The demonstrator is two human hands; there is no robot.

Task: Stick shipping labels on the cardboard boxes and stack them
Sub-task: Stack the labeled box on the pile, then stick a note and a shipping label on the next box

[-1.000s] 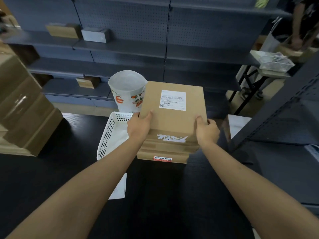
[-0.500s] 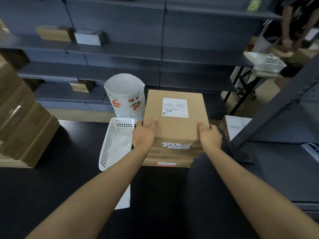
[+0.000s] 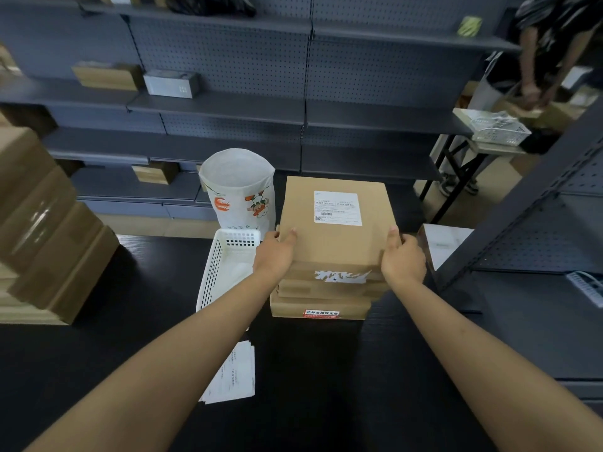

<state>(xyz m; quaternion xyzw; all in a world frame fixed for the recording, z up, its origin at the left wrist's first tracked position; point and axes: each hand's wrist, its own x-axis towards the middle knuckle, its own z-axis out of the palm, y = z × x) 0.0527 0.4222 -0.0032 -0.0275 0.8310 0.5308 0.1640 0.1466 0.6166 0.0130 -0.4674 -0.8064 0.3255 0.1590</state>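
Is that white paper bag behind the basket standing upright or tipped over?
Upright: the white paper bag stands on its base behind the white basket, its open mouth facing up.

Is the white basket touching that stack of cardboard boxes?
Cannot tell. In the head view the left hand and its forearm cover the place where the white basket would meet the stack of cardboard boxes, so neither contact nor gap shows.

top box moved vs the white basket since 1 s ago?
Yes. The top box has come down onto the stack beside the white basket; earlier it was tilted above it. Left hand and right hand grip its sides.
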